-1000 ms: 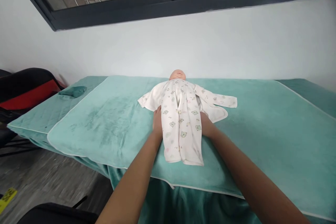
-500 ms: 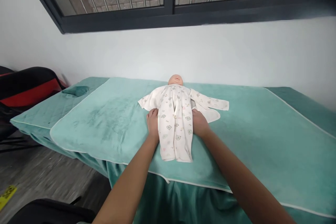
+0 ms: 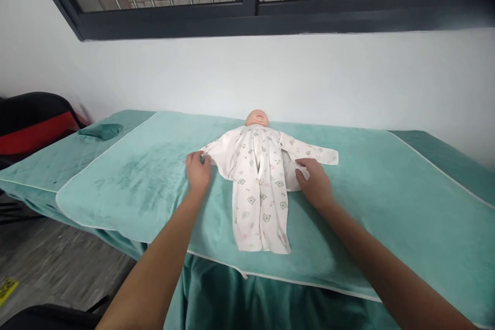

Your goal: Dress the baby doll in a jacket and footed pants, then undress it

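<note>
Gap L hand (image 3: 198,171)–R hand (image 3: 315,184) wider vs. prev.; white printed-cloth babysuit (image 3: 260,185) betw. L curled at cuff (image 3: 210,148), R part-curled at flap (image 3: 290,176); holds unclear.

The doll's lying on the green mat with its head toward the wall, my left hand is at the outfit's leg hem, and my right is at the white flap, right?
Not quite: the head view shows your left hand at a sleeve, not the leg hem. The doll does lie on the green mat, head toward the wall, with your right hand at the white flap.
</note>
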Action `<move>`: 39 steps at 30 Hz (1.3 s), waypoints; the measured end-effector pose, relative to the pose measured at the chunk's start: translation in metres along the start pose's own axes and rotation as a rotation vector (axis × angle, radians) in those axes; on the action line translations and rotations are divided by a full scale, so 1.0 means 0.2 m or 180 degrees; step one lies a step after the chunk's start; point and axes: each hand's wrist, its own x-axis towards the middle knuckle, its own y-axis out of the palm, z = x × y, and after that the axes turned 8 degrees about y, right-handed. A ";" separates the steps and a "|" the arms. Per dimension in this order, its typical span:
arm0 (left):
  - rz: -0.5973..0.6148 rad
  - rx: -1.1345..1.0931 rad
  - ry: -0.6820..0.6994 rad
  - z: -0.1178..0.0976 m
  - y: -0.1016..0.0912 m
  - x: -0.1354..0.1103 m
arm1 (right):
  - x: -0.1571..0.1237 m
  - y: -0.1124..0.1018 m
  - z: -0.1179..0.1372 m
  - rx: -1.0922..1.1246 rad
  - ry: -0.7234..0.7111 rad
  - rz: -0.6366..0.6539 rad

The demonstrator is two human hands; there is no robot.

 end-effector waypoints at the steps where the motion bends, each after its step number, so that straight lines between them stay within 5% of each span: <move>1: -0.0083 0.0059 -0.0206 0.01 0.01 0.04 | 0.06 0.00 -0.01 -0.0230 0.0004 -0.0024; 4: 0.0027 0.0159 -0.0304 0.01 0.04 0.09 | 0.23 0.00 -0.02 -0.1047 0.0106 0.0105; 9: 0.0300 0.0331 -0.0353 0.00 0.04 0.08 | 0.40 0.03 -0.04 -0.1860 0.0310 0.0883; 14: 0.0058 0.0204 -0.0092 0.02 0.04 0.06 | 0.43 0.04 -0.05 -0.1993 0.0050 0.1133; 20: -0.0290 -0.0005 0.0259 0.01 0.05 0.03 | 0.37 0.03 0.00 -0.2117 -0.0762 0.0951; 26: 0.0084 0.0162 0.0995 -0.01 0.06 0.00 | 0.39 0.04 0.08 -0.1127 0.0291 0.1001; 32: 0.0284 0.0041 0.0651 -0.02 0.05 -0.01 | 0.47 -0.03 0.13 -0.0174 0.1188 0.0843; 39: 0.0320 -0.0095 0.0495 -0.03 0.04 -0.02 | 0.54 -0.14 0.31 0.2031 0.1705 0.1996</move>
